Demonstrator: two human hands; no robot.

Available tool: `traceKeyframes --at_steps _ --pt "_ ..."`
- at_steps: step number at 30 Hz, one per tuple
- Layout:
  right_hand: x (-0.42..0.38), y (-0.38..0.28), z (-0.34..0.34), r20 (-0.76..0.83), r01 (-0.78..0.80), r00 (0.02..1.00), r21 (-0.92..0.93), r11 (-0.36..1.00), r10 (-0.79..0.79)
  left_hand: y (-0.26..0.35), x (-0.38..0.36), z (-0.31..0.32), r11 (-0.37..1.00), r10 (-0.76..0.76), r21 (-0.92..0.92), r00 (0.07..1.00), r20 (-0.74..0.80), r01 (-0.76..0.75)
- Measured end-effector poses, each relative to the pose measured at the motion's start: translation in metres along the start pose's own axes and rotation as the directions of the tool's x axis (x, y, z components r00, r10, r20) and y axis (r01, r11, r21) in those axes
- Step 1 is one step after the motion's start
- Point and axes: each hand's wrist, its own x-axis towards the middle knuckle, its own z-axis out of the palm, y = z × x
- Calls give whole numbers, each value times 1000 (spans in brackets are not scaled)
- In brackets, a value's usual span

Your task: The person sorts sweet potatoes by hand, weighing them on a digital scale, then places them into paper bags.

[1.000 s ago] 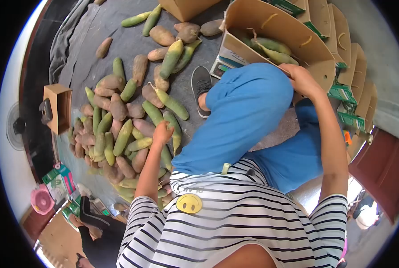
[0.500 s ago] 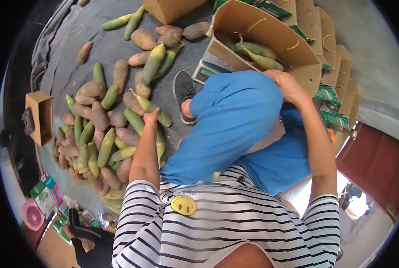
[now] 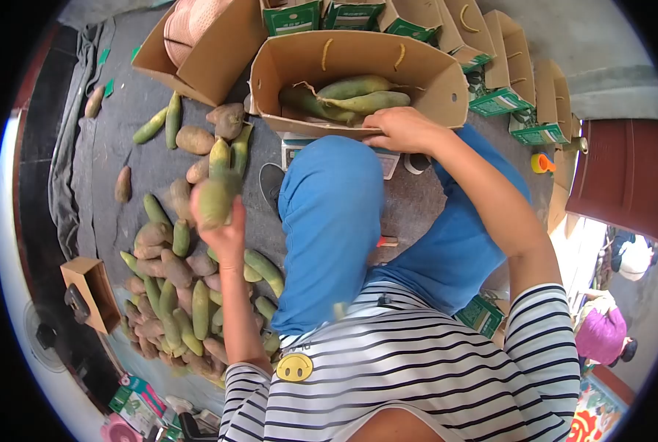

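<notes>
My left hand (image 3: 224, 234) is closed around a green radish (image 3: 215, 202), lifted over the pile and blurred by motion. My right hand (image 3: 410, 132) grips the near rim of an open cardboard box (image 3: 432, 74), its fingers over the edge close to the radishes inside. Several long green radishes (image 3: 373, 102) with thin roots lie in that box. Beneath it, partly hidden by my knee, shows a white and grey flat device (image 3: 389, 163) like a scale. A pile of green radishes (image 3: 182, 329) and brownish, earthy roots (image 3: 176, 268) covers the dark ground sheet at left.
A taller cardboard box (image 3: 218, 55) with a pink woven thing (image 3: 190, 28) inside stands at far left. Open green-and-brown cartons (image 3: 509, 66) line the back and right. An orange-yellow object (image 3: 542, 163) lies at right. A person in purple (image 3: 601, 335) is beyond the doorway.
My left hand has risen from the pile, bringing a green radish toward the box. My right hand stays on the box rim. The view has turned, shifting the box toward the middle.
</notes>
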Motion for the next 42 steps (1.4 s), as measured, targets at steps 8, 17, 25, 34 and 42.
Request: traceKeyframes --at_steps 8,17,25,34,42 --pt "-1 5 5 12 -30 999 -28 999 30 142 126 76 768 588 94 756 289 -633" --pt "-3 1 -8 32 -75 997 -31 997 76 202 155 69 803 457 39 658 599 -594" --pt "-23 -10 -47 -56 -117 991 135 984 125 208 135 128 895 434 -178 705 562 -409" --pt "-34 6 -51 -321 -99 944 -77 992 69 156 115 134 883 248 34 527 813 -468" --pt "-36 47 -88 -380 -78 924 -87 993 40 148 116 154 808 95 50 215 972 -587"
